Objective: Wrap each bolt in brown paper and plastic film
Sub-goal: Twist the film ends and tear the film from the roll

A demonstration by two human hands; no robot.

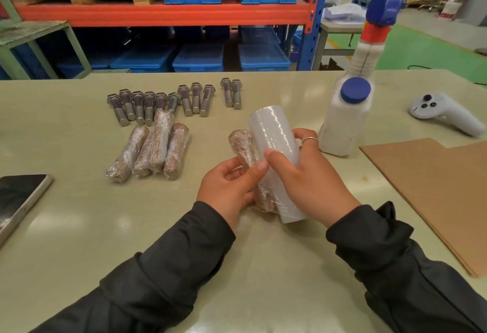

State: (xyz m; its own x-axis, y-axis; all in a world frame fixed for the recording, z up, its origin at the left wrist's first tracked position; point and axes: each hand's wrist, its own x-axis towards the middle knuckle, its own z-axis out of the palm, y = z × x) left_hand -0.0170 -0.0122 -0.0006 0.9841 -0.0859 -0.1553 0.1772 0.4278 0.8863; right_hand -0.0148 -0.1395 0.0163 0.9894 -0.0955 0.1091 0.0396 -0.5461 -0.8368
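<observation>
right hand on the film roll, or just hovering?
Touching. The head view shows the right hand wrapped around the plastic film roll, thumb across its near side and fingers curled behind, with no gap visible.

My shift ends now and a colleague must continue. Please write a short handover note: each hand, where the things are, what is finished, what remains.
Left hand: grips the bolt in work, already in brown paper and partly covered with film.
Right hand: grips the film roll, held against that bolt.
Done: four wrapped bolts lie left of the hands.
Left: eleven bare bolts in a row at the far side of the table.
Brown paper sheets lie at the right.
</observation>
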